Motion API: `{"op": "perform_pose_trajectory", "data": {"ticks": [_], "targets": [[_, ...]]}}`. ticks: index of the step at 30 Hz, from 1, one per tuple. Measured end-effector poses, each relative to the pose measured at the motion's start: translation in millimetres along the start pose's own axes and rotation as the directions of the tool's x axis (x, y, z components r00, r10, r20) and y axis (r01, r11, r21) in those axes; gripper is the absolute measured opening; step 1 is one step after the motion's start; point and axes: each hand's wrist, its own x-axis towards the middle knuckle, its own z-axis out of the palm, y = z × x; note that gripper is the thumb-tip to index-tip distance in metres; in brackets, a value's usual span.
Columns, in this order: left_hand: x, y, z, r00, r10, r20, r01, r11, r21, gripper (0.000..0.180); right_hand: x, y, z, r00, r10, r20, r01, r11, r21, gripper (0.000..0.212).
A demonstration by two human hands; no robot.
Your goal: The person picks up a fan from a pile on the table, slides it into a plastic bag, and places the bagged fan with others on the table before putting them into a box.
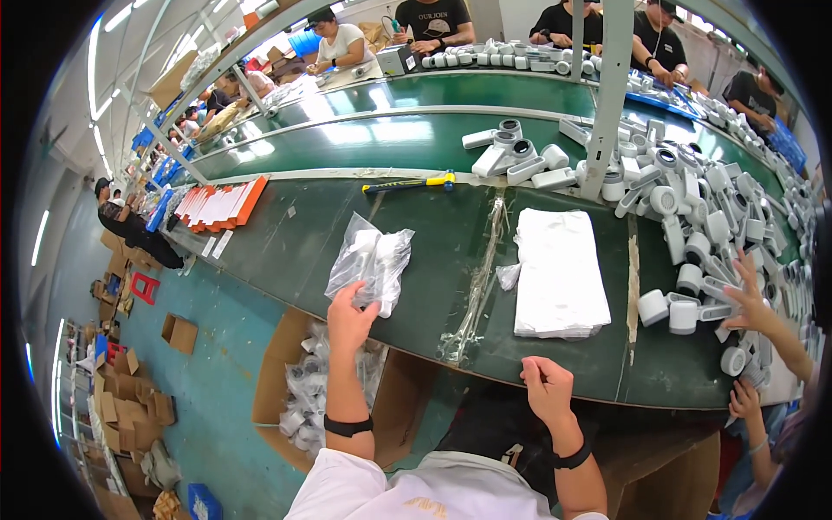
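Note:
On the green bench lies a clear plastic bag [368,264] with white plastic parts inside. My left hand [349,319] is at the bag's near edge, thumb and fingers apart and touching or just over the plastic. My right hand [548,388] is curled closed at the bench's front edge, with nothing visible in it. Just beyond it sits a stack of flat white plastic bags [562,273]. A small crumpled piece of clear plastic [508,276] touches the stack's left side.
A yellow-and-black hammer [409,184] lies at the bench's back edge. Loose white parts [685,204] are heaped at right, where another person's hands [752,299] reach in. Orange-and-white boxes [223,206] stand far left. Below, an open carton [282,381] holds bagged parts. Workers sit beyond.

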Motion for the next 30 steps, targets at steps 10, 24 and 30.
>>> {"op": "perform_pose_trajectory", "data": {"ticks": [10,24,30], "targets": [[-5,1,-14,0.972,0.056,-0.230,-0.036,0.995,0.091,0.023,-4,-1,-4,0.999,0.001,-0.034,-0.001,1.000,0.012,0.016],[-47,76,2,0.959,0.281,0.039,-0.245,0.890,-0.385,0.022,-12,-23,-240,0.847,-0.314,-0.429,-0.189,0.577,-0.795,0.031],[-59,173,100,0.655,0.701,0.284,-0.602,0.710,-0.364,0.019,9,9,-299,0.963,-0.230,-0.138,-0.085,0.226,-0.971,0.034]]}}
